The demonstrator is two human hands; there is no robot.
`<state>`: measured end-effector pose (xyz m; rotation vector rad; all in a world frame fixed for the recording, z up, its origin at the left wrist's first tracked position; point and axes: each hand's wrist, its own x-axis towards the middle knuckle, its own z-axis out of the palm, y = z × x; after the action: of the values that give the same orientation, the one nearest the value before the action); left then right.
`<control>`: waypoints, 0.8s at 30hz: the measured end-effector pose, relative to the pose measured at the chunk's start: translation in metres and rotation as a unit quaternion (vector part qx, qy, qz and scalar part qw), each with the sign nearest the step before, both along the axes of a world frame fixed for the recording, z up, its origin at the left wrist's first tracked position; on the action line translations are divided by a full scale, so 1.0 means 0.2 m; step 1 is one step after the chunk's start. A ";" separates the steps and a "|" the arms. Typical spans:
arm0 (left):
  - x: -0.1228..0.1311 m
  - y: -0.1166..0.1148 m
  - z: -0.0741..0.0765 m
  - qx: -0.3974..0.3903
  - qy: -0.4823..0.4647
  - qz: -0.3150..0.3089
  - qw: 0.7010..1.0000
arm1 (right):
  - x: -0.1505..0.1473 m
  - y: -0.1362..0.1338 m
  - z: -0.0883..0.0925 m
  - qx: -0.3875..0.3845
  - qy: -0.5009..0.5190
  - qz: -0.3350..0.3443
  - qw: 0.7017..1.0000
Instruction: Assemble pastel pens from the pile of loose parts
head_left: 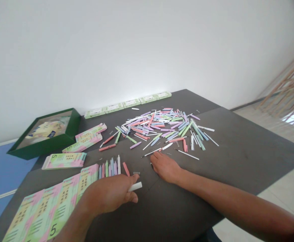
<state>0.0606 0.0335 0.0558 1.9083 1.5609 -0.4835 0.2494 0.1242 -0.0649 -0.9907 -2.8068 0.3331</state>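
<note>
My left hand (109,194) is over the dark tabletop (162,205) and pinches a white pen barrel (135,186) between its fingers. Beside it, several pastel pen parts (110,169) stand side by side in a short row, with a loose pink barrel (126,169) just right of them. My right hand (165,167) rests on the table with its fingertips by a thin white pen refill (152,152). Past it lies a large heap of mixed pastel pen parts (157,126). Printed green-and-pink cards (48,208) lie under my left wrist.
A green box lid (44,134) sits at the far left beside stacked printed sleeves (82,143). A row of pale green boxes (128,103) lines the far table edge. Tiled floor shows to the right, below a bundle of wooden sticks (290,87).
</note>
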 end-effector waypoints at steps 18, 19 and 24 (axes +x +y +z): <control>0.02 0.01 -0.04 -0.020 0.005 0.010 1.000 | 0.10 0.15 0.00 -0.700 0.530 -0.043 0.477; 0.02 0.02 -0.04 -0.023 0.006 0.013 1.000 | 0.10 0.15 0.00 -0.697 0.530 -0.035 0.482; 0.02 0.01 -0.04 -0.025 0.005 0.024 0.999 | 0.09 0.15 -0.02 -0.677 0.539 -0.004 0.500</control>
<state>0.0640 0.0352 0.0469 1.8284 1.5831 -0.5071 0.2678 0.1538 -0.0698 -0.4159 -0.9260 2.2788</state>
